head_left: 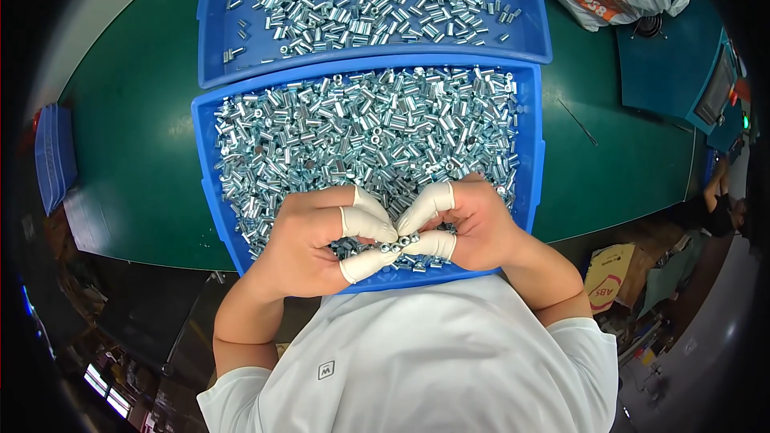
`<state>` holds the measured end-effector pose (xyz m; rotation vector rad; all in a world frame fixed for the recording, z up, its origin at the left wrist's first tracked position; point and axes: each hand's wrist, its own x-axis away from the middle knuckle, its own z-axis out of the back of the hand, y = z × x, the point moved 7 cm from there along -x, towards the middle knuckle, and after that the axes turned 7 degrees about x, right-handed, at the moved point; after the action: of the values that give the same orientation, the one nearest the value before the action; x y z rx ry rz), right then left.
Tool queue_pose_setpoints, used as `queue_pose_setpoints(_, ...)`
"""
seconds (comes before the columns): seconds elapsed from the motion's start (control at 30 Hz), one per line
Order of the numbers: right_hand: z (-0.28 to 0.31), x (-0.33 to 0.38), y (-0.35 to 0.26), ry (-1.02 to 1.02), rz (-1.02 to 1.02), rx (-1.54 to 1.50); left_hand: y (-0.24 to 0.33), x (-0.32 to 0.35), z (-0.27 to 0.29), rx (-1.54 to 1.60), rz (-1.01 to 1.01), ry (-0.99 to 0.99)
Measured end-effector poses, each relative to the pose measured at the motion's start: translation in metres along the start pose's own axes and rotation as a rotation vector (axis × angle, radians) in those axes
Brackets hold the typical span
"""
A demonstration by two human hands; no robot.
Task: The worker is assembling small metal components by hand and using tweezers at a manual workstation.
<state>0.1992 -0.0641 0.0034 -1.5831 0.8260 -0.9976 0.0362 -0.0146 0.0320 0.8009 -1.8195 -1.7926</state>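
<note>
Fingertips [377, 225] in white finger cots meet, left hand [309, 244] and right hand [473, 224] together pinching a short row of small metal sleeves [399, 242]. Beneath and beyond them, a blue tray [529, 152] brims with identical sleeves; farther off sits a second blue tray [210, 24].

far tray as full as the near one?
No: the far tray holds a sparse scatter with bare blue floor, while the near tray is packed with metal sleeves.

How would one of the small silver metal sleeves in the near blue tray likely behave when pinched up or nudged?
The metal sleeves look like rigid, shiny cylinders, so one probably rolls when nudged. Being tiny and smooth, it may slip; both hands wear white fingertip covers, perhaps for grip. Each probably weighs little.
</note>
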Motion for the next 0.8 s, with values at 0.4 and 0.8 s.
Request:
queue_pose_setpoints(0.4,-0.0008,-0.0011,-0.0019,-0.04,-0.009,0.044,0.0018,-0.0006,0.0025,-0.024,-0.015,-0.01)
queue_pose_setpoints(0.8,-0.0012,-0.0017,0.0008,-0.014,-0.014,0.009,0.0027,-0.0004,0.002,-0.051,-0.036,-0.006)
